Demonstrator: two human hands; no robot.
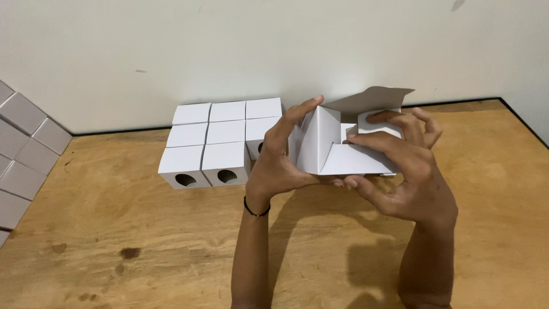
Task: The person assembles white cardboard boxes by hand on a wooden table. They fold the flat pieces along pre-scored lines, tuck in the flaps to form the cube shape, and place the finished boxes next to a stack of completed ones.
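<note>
Both hands hold one white cardboard box (337, 151) above the wooden table (143, 229); it is only partly folded, with its flaps open. My left hand (277, 157) grips its left side, thumb along the top edge. My right hand (409, 171) holds the right side, its fingers pressing a side flap inward. The box's large top flap (374, 100) stands up toward the wall. A thin black band circles my left wrist.
Several folded white boxes (220, 143) with round holes in their fronts stand in rows against the wall, just left of my hands. A stack of grey-white boxes (23, 149) leans at the far left edge. The table's right edge runs at the far right.
</note>
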